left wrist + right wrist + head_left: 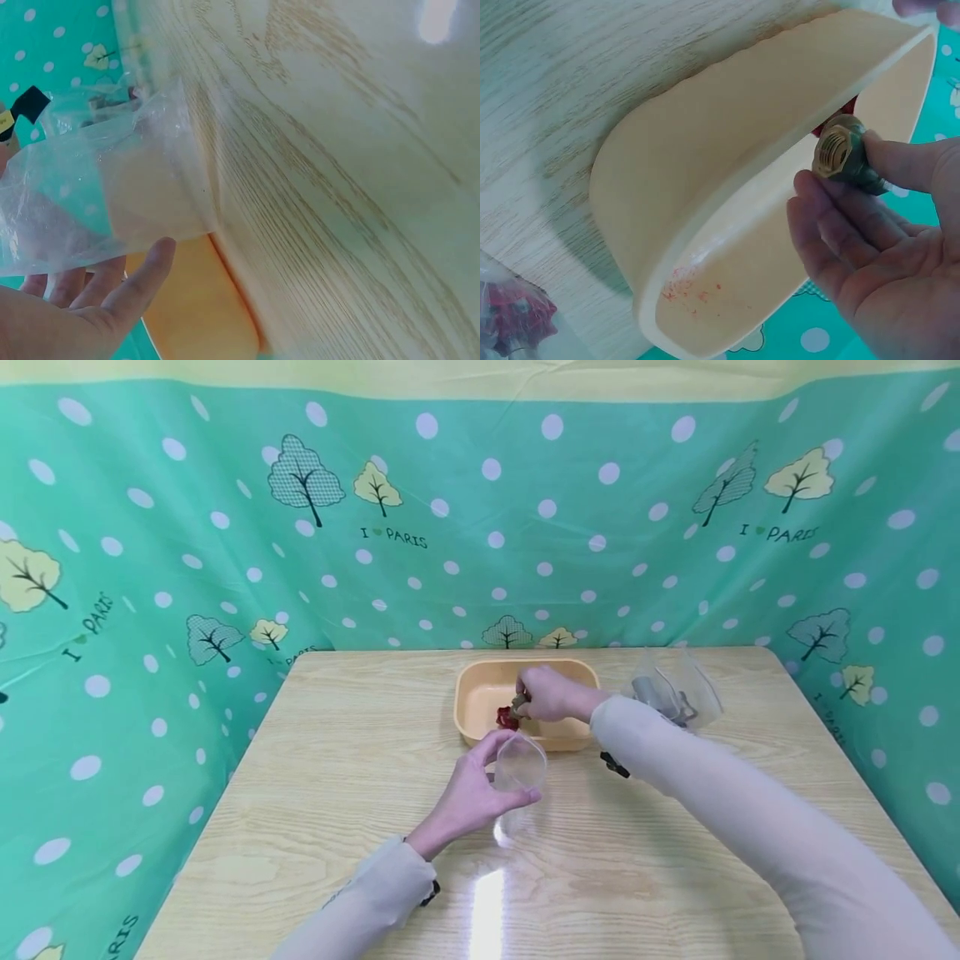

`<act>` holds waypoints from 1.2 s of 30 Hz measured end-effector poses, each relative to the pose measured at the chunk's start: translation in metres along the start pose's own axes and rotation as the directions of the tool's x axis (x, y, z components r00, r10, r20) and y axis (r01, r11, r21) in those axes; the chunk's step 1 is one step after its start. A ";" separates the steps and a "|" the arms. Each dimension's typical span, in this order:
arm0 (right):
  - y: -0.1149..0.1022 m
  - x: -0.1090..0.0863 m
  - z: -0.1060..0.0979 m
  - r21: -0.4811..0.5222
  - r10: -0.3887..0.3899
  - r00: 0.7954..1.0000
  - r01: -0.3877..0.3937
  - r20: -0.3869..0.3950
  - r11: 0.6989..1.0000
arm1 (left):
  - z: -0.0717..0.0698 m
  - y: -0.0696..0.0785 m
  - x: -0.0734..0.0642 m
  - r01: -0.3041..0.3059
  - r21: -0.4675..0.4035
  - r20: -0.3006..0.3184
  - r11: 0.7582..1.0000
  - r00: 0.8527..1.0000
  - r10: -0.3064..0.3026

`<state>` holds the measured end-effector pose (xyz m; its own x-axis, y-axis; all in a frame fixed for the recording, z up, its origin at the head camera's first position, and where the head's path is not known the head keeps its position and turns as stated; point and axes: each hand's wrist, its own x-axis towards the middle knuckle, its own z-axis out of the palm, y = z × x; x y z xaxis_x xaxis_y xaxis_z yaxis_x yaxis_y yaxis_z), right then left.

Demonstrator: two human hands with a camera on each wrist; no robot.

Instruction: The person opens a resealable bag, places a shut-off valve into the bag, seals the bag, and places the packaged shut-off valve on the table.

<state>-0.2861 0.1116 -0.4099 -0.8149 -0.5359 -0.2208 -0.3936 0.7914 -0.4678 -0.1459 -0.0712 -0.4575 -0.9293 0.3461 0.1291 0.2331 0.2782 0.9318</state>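
My left hand holds a clear plastic bag by its mouth, fingers on one side and thumb on the other, just in front of the peach basin. Over the basin, my right hand pinches a brass valve between thumb and fingers. Its threaded hex end faces the right wrist camera, and a red part shows right beside it, mostly hidden by the basin rim in the right wrist view. Small red flecks lie on the basin's inside.
Clear plastic bags with grey pieces inside stand at the right of the basin, behind my right forearm. The right wrist view shows a bagged red piece on the wooden table. A green dotted curtain hangs around the table.
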 end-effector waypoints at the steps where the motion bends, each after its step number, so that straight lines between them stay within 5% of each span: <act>1: -0.001 -0.001 0.001 -0.002 0.006 1.000 -0.006 -0.004 1.000 | 0.000 0.000 0.000 0.001 0.003 -0.004 1.000 1.000 -0.001; 19: -0.021 -0.025 -0.008 -0.108 -0.050 0.984 0.032 -0.171 0.994 | 0.005 -0.001 0.003 -0.007 0.039 -0.035 0.999 0.999 0.008; 36: -0.034 -0.059 -0.035 -0.016 -0.045 0.962 0.043 -0.269 0.999 | 0.010 -0.003 0.004 -0.017 0.047 -0.075 0.999 0.997 0.020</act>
<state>-0.2401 0.1266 -0.3508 -0.8807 -0.4720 0.0393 -0.4345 0.7723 -0.4633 -0.1477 -0.0618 -0.4630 -0.9433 0.2833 0.1729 0.2617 0.3143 0.9125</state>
